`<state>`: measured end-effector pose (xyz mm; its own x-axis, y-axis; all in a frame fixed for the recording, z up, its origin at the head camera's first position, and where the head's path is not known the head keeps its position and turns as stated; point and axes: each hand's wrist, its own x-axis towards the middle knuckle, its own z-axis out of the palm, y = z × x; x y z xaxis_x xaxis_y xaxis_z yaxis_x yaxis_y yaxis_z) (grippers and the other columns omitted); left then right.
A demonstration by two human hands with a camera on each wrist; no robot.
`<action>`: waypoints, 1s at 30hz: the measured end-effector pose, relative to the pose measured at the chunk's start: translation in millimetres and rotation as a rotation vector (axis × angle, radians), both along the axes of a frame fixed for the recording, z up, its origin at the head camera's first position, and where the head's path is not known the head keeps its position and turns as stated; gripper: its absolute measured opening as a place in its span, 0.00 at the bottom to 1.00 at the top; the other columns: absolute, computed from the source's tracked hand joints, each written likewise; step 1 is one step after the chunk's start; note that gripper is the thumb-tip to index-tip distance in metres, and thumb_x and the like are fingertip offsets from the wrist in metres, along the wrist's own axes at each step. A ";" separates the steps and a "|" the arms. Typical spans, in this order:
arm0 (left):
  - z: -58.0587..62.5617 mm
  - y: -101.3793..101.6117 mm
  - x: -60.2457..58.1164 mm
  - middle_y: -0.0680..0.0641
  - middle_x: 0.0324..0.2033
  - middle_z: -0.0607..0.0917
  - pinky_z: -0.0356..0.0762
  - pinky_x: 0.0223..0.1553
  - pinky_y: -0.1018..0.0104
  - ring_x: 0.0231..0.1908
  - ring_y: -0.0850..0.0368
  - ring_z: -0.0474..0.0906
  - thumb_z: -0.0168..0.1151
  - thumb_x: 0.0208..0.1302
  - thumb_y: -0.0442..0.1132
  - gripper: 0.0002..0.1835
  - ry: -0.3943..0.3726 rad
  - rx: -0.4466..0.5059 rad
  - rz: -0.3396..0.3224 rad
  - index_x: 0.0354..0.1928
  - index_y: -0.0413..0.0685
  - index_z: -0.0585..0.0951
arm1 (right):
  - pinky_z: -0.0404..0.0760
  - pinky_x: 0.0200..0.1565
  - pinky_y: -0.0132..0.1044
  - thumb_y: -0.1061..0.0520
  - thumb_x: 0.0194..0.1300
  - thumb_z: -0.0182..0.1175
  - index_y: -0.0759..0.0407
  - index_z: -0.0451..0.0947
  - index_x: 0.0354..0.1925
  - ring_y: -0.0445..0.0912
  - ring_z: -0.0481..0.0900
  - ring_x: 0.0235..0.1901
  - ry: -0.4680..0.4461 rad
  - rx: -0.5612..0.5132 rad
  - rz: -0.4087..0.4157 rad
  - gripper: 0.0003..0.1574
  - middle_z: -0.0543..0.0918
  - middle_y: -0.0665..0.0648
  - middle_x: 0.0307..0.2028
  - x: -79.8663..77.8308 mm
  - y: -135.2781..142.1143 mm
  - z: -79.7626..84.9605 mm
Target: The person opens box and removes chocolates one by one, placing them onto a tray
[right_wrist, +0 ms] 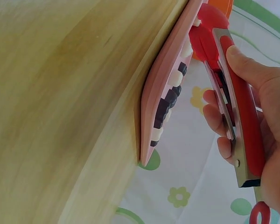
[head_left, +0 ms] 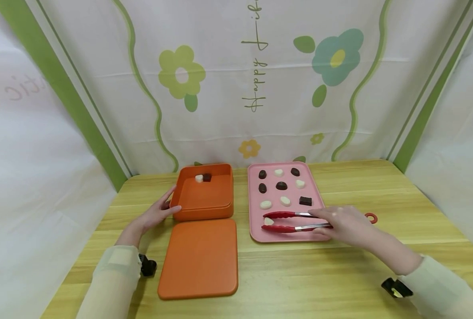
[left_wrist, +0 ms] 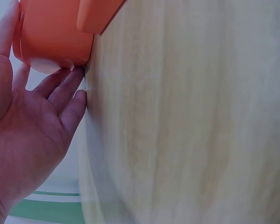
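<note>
In my right hand (head_left: 346,223) I grip red-tipped metal tongs (head_left: 302,214), thumb on one arm and fingers on the other. The tong heads lie over the near part of a pink tray (head_left: 256,237), with a white chocolate-like piece (head_left: 269,221) between them. Several dark and white pieces sit in rows farther back on that tray. My left hand (head_left: 153,217) rests against the near left corner of an orange box (head_left: 206,215), its thumb along the rim and its fingers extended at the side. Inside that box lie a white piece (head_left: 199,178) and a dark square piece (head_left: 207,177).
An orange lid (head_left: 200,261) lies flat on the wooden table (head_left: 300,279), just in front of the box. Behind the table hangs a white curtain (head_left: 220,119) with printed flowers, and similar fabric stands on both sides.
</note>
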<state>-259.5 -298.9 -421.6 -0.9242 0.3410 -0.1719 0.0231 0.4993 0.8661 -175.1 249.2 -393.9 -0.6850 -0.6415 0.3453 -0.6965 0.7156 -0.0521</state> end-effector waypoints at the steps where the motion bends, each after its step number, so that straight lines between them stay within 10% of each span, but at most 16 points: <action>1: 0.1 0.0 0.0 0.30 0.72 0.52 0.46 0.66 0.36 0.71 0.34 0.48 0.57 0.72 0.47 0.45 0.000 -0.002 0.000 0.78 0.61 0.38 | 0.83 0.36 0.46 0.47 0.51 0.74 0.60 0.83 0.52 0.51 0.86 0.39 -0.008 -0.002 -0.004 0.31 0.87 0.57 0.42 0.0 0.2 -0.1; 15: 0.7 -0.3 -0.8 0.31 0.73 0.50 0.44 0.66 0.36 0.71 0.34 0.46 0.57 0.71 0.49 0.45 -0.009 0.008 0.002 0.78 0.63 0.39 | 0.70 0.22 0.31 0.48 0.48 0.77 0.57 0.82 0.52 0.32 0.67 0.21 0.007 -0.055 -0.003 0.33 0.75 0.41 0.23 -3.9 -1.6 16.8; 30: 1.0 0.9 2.1 0.31 0.73 0.50 0.44 0.66 0.35 0.71 0.34 0.47 0.55 0.73 0.45 0.43 -0.011 0.010 0.004 0.78 0.64 0.39 | 0.71 0.19 0.34 0.46 0.53 0.74 0.56 0.79 0.57 0.45 0.82 0.28 0.064 -0.031 0.045 0.35 0.85 0.57 0.45 -48.8 -40.1 50.4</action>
<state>-257.4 -298.0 -420.6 -0.9236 0.3392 -0.1788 0.0118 0.4910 0.8711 -223.9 209.1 -343.5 -0.6316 -0.6593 0.4080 -0.7304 0.6824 -0.0282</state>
